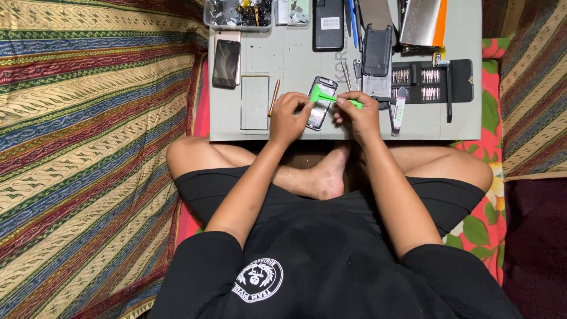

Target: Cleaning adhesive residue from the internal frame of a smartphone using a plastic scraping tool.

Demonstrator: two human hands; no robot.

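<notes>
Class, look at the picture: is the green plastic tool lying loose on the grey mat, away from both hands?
No. The right hand holds the green tool over the opened phone, which the left hand steadies.

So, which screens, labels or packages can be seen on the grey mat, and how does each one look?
Phone with dark screen: mat's left side, upright rectangle, pinkish rim.
Clear glass panel: just below that phone, thin pale rectangle.
Black phone: top centre, back up, with a small white label.
Opened phone frame: under both hands, dark with silvery rim.
Clear plastic box: top left corner, holds small parts.
</notes>
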